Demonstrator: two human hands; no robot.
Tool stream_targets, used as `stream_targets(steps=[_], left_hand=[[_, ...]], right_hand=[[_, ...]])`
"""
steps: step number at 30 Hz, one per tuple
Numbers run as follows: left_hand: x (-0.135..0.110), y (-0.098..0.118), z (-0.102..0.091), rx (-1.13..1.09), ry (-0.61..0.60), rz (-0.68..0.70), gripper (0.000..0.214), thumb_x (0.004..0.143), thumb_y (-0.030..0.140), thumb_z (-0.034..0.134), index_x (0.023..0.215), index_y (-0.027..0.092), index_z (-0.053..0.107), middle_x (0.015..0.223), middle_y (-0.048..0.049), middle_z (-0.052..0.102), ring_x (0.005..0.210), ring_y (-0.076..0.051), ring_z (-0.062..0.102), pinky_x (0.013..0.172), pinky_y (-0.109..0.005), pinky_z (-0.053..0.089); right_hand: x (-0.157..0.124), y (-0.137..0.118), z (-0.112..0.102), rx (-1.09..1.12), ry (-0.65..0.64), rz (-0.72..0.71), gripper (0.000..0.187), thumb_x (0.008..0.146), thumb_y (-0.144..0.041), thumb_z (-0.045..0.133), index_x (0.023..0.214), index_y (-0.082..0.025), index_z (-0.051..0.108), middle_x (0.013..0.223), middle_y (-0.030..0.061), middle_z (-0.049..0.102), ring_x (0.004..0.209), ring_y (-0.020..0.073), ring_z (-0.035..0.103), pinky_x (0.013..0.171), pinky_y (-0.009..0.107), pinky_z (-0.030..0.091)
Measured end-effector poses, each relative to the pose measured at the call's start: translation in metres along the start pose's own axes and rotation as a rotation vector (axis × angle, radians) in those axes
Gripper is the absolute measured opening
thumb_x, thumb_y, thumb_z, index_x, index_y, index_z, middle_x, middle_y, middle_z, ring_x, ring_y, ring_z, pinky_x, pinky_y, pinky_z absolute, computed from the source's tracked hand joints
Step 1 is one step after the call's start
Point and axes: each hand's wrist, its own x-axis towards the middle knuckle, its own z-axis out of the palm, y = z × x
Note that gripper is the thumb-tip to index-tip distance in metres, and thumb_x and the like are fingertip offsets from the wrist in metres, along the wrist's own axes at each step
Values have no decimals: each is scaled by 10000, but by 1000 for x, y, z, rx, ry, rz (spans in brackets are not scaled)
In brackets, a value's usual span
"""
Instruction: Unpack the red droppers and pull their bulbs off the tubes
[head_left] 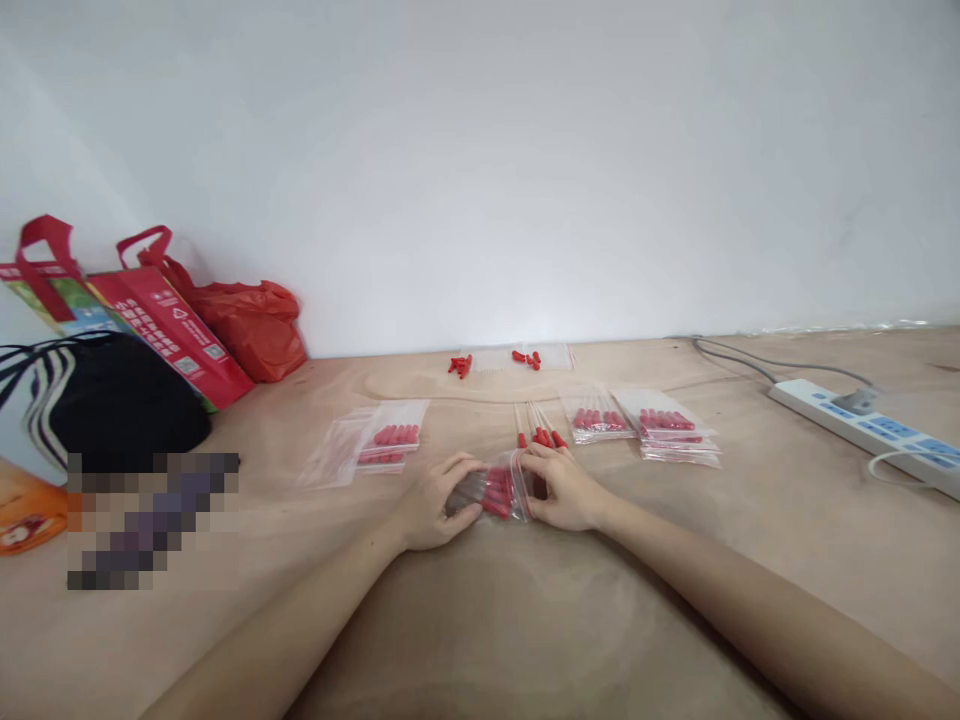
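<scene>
Left hand (435, 505) and right hand (562, 490) pinched one small clear bag (499, 490) of red pieces between them, each grip narrow on its own end. The bag lay on the bench (487, 620) mid-front. Step looked like flattening or sealing the bag; next move would need fingers run along the seal, nothing spilled. Red-tipped sticks (536, 425) sat just beyond it. Packs (675, 430) lay right, more packs (390, 435) left, loose caps (529, 357) near the back edge. Power strip (862, 425) at right edge, totes (172, 330) in back-left corner. Plain white wall (480, 150).
</scene>
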Motion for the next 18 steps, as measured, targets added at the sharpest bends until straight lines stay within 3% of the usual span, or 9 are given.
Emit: stream_targets(steps=[9, 13, 18], left_hand=[[0, -2, -3, -72, 3, -18, 374, 631, 111, 460, 995, 191, 489, 981, -39, 575, 911, -184, 537, 826, -313, 426], [0, -7, 0, -88, 2, -14, 374, 598, 107, 446, 958, 196, 492, 964, -30, 579, 895, -182, 539, 807, -306, 434], [0, -12, 3, -112, 20, -16, 410, 573, 104, 438, 969, 197, 489, 970, -32, 581, 902, -186, 535, 815, -310, 431]], right_hand=[[0, -1, 5, -145, 90, -199, 243, 757, -237, 551, 992, -256, 608, 989, 24, 594, 875, 159, 501, 758, 311, 293], [2, -2, 7, -326, 91, -257, 238, 777, -224, 519, 988, -276, 616, 879, 20, 616, 818, 170, 462, 727, 326, 266], [5, 0, 11, -439, 107, -308, 250, 816, -171, 448, 1008, -232, 594, 867, 47, 608, 797, 172, 442, 715, 330, 258]])
